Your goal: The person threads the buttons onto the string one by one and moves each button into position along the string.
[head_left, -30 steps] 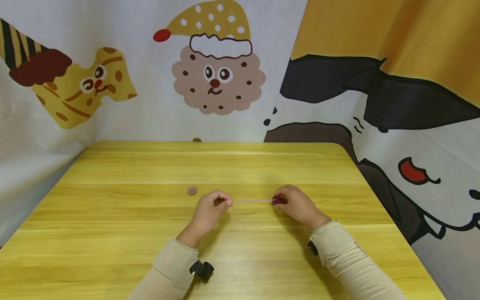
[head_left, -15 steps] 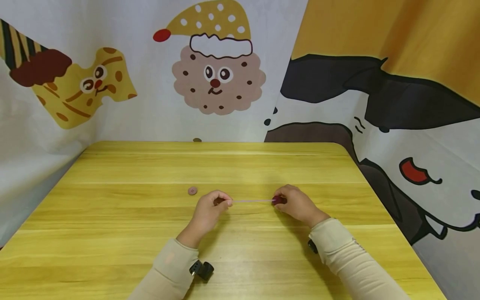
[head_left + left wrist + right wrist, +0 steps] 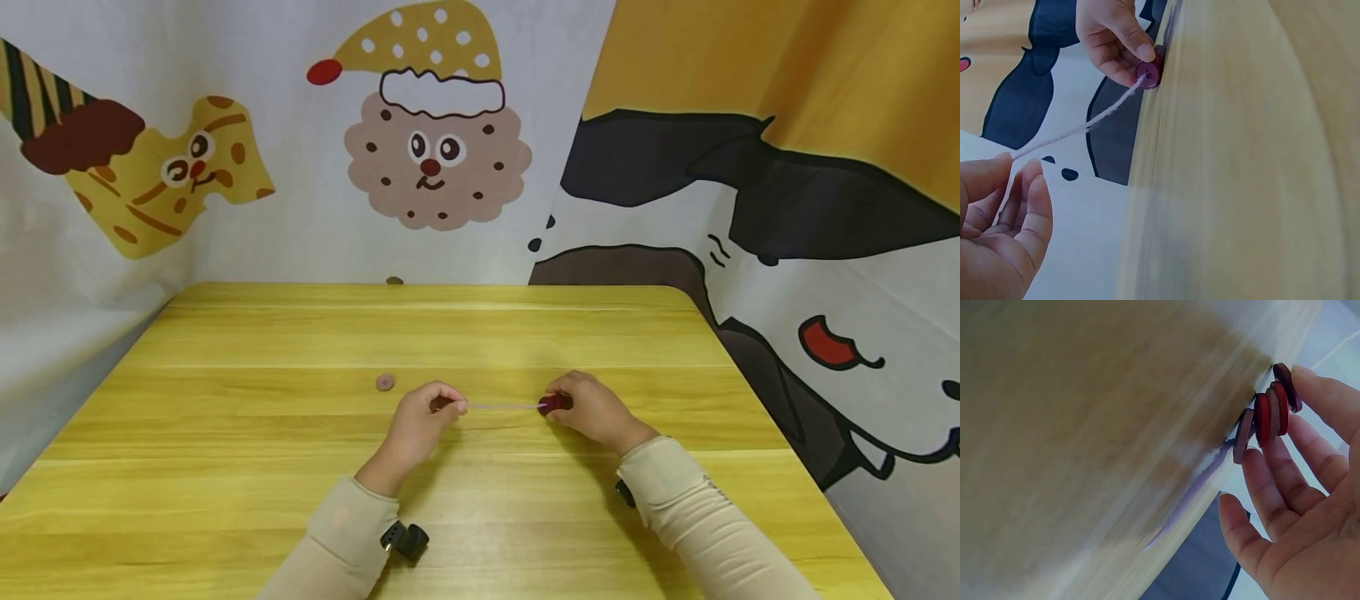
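Note:
Between finger and thumb, my left hand [image 3: 420, 427] pinches one end of a thin, fuzzy, pale-purple yarn [image 3: 1082, 130]. The yarn runs across to my right hand [image 3: 600, 415] and passes through a hole of a dark purple button [image 3: 1149, 75]. The right wrist view shows several buttons [image 3: 1262, 420] strung in a row, purple, red and mauve, with the right thumb and fingers holding them. Part of the tail of yarn past the row lies over the table. A loose dusty-pink button [image 3: 385, 382] rests flat on the table, beyond the left hand.
Both hands work over a yellow wood-grain table [image 3: 225, 475]. Behind it and at its right side hangs a cartoon-printed curtain [image 3: 292, 200]. A small black wrist camera [image 3: 405, 542] juts from the left cuff.
The button at the right fingertips has shifted slightly left and toward me, and the yarn span between the hands is a little shorter. The left hand has barely moved.

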Motion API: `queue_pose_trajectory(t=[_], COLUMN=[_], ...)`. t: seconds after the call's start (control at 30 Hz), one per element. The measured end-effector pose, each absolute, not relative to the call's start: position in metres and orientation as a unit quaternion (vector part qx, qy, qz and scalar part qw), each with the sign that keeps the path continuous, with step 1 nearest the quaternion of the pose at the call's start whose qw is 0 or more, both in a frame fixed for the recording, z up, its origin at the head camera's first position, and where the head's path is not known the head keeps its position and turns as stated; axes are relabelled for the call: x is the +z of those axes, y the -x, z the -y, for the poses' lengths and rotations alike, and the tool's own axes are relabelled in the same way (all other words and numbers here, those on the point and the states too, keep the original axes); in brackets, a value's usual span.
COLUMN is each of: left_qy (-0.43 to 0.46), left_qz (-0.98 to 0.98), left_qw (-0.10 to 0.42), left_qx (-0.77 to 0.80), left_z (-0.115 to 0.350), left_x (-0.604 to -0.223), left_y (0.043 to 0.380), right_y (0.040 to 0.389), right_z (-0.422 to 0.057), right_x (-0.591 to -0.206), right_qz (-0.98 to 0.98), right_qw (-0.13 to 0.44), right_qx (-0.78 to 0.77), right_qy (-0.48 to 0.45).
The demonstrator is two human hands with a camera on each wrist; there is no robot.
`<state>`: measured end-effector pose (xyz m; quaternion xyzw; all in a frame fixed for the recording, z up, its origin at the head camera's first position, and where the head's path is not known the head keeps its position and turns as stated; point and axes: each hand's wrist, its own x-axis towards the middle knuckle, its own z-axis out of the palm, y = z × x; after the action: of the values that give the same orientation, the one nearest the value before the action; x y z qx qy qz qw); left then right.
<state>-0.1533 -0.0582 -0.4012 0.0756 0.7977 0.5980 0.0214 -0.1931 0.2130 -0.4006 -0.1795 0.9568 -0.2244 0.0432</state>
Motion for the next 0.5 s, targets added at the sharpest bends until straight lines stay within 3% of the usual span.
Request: queue_pose_trajectory(t=[0.5], left_qy=[-0.085], left_qz=[-0.801], left_qw=[0.024], left_qx=[0.592], left_z=[0.05], left_x=[-0.4038], left_y=[0.1539], right_y=[0.1862], right_z=[-0.2087], right_x=[-0.3976], right_qz=[-0.946], right_qw=[0.031], right_qx=[-0.267], right_qy=[0.179])
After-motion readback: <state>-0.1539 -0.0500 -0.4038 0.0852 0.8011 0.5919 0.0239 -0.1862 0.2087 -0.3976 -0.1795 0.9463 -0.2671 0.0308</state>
